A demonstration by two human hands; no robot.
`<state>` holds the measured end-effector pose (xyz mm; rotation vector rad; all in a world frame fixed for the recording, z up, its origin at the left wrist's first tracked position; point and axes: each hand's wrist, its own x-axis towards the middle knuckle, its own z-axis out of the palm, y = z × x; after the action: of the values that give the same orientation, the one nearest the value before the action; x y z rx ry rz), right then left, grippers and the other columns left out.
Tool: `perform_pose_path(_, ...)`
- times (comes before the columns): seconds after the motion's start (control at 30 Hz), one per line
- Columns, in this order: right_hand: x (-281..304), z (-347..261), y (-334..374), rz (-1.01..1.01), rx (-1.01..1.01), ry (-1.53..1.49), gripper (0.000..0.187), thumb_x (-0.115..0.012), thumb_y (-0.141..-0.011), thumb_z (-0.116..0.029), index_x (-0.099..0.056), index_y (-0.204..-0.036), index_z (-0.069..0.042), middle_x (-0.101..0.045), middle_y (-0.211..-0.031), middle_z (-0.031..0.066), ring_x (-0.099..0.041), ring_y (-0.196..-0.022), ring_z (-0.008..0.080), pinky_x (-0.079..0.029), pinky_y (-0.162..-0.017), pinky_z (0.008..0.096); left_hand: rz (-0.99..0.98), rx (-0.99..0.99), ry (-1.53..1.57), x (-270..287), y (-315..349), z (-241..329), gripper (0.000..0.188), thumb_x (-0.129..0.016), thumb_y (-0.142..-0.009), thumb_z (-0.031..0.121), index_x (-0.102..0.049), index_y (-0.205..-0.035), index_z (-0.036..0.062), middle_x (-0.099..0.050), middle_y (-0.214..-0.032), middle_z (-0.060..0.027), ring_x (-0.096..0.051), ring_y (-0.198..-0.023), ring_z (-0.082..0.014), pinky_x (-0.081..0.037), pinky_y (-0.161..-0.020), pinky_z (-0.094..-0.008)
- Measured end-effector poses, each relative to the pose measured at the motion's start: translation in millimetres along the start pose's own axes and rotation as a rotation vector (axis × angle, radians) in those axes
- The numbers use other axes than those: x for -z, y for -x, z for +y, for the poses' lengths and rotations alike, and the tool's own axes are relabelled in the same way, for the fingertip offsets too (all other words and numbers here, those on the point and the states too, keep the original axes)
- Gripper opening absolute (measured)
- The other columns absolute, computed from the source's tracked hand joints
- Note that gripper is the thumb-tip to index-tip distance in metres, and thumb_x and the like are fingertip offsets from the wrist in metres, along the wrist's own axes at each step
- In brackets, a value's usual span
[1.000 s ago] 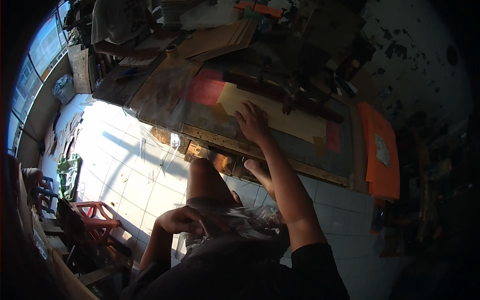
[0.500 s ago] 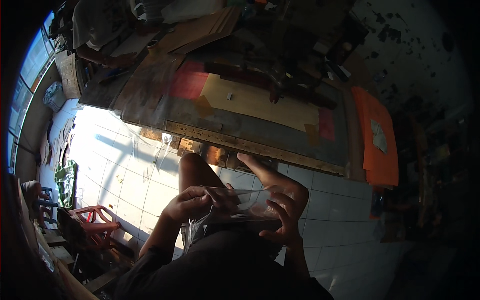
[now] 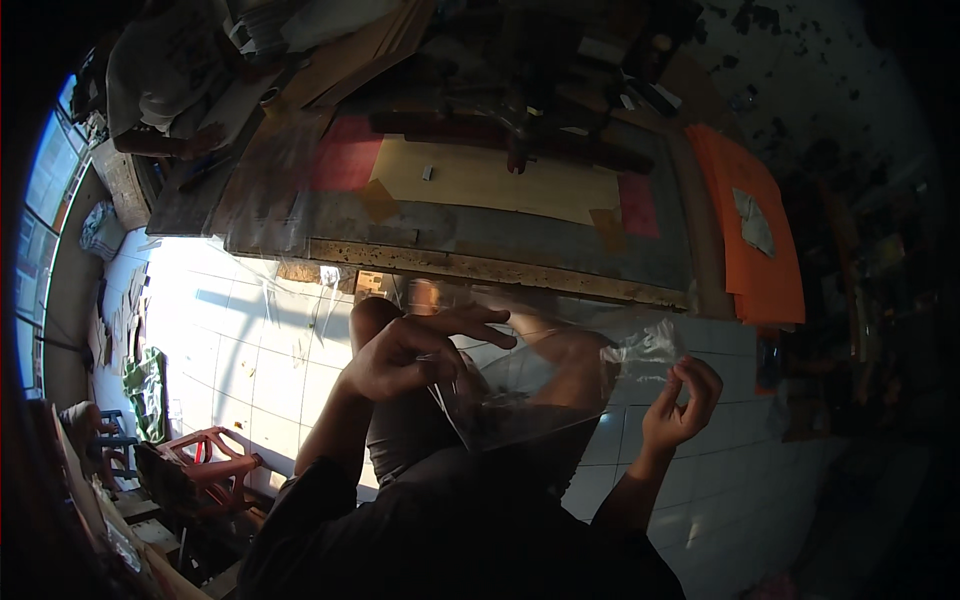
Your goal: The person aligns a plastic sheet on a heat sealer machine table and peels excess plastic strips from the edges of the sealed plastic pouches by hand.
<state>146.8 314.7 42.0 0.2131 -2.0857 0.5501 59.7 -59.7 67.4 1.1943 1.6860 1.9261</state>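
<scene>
A sheet of clear plastic film [image 3: 540,405] is stretched between my hands, above my lap. I cannot tell whether it is a single layer or a bag. My left hand [image 3: 405,355] grips its left edge between thumb and bent fingers, with some other fingers stretched out over the film. At the film's right end, my right hand [image 3: 683,408] pinches a crumpled, shiny part with its fingertips. My legs show through the film.
Ahead stands a workbench [image 3: 480,272] with a yellow panel [image 3: 500,180], pink pieces and a dark press-like machine. Orange sheets [image 3: 745,230] hang at its right end. Another person's hand [image 3: 205,140] rests on the far-left table. A red stool [image 3: 210,465] stands at left.
My right hand has moved away to the right, and the film has spread out wider between my hands. My left hand has risen slightly, with fingers extended. The view has shifted a little.
</scene>
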Motion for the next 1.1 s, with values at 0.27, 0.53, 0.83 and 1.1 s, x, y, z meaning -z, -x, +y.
perform_pose_path(0.27, -16, -9, 0, 0.004, -0.018, -0.053, 0.018, -0.064, -0.092, 0.009, -0.061, -0.105, -0.003, -0.062, -0.106, 0.0089, -0.064, -0.099, 0.0216, -0.058, -0.079, 0.0318, 0.402, 0.432, 0.158, -29, 33, -19, 0.038, -0.052, -0.107, 0.029, -0.070, -0.111, -0.0045, -0.075, -0.101, -0.0147, -0.072, -0.099, -0.0208, -0.054, -0.087, -0.0301)
perform_pose_path(0.53, -17, -7, -1, -0.115, -0.122, -0.196, 0.023, -0.068, -0.088, 0.010, -0.063, -0.105, -0.004, -0.063, -0.104, 0.0091, -0.066, -0.097, 0.0222, -0.059, -0.077, 0.0305, 0.423, 0.105, 0.154, -29, 25, -27, 0.031, -0.057, -0.105, 0.024, -0.072, -0.110, -0.0021, -0.075, -0.110, -0.0135, -0.070, -0.105, -0.0199, -0.053, -0.095, -0.0349)
perform_pose_path(0.83, -10, 9, 12, -0.116, -0.229, -0.166, 0.025, -0.062, -0.089, 0.015, -0.065, -0.107, -0.003, -0.065, -0.103, 0.0088, -0.067, -0.091, 0.0186, -0.060, -0.071, 0.0274, 0.392, 0.269, 0.124, -46, 28, -23, 0.022, -0.065, -0.099, 0.009, -0.068, -0.119, -0.0018, -0.075, -0.098, -0.0076, -0.070, -0.091, -0.0105, -0.052, -0.081, -0.0264)
perform_pose_path(1.1, -7, 15, -3, -0.102, -0.159, -0.093, 0.025, -0.060, -0.092, 0.014, -0.067, -0.110, -0.002, -0.068, -0.108, 0.0098, -0.068, -0.093, 0.0198, -0.063, -0.073, 0.0266, 0.276, 0.291, 0.151, -42, 24, -16, 0.019, -0.060, -0.102, 0.011, -0.066, -0.112, -0.0042, -0.074, -0.107, -0.0118, -0.071, -0.094, -0.0157, -0.055, -0.082, -0.0292)
